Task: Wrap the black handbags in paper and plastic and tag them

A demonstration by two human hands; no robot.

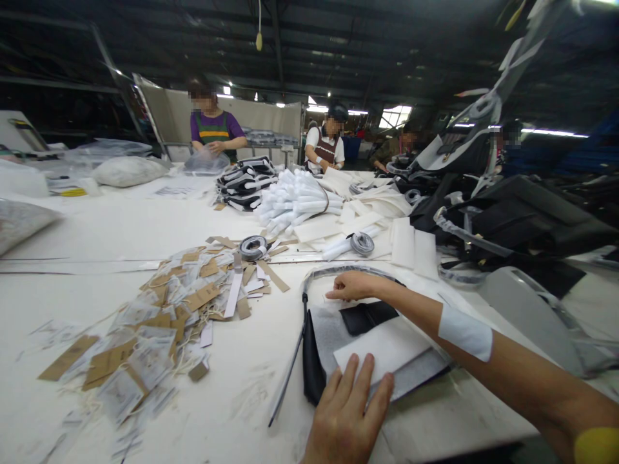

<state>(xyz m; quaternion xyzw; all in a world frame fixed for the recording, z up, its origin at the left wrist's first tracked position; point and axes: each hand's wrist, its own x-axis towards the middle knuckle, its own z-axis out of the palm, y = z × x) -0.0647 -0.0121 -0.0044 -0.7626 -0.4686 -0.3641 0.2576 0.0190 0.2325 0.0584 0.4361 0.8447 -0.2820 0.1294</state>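
2 hands [351, 406] [355, 285] at 1 blk bag [313, 364].

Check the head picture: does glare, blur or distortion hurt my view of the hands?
Head view: left hand and right hand show clearly, no strong glare on them; same head view: the far window burns out to white against the dark roof, the right forearm looks stretched toward the frame's edge, and print on the tag pile is too soft to read.
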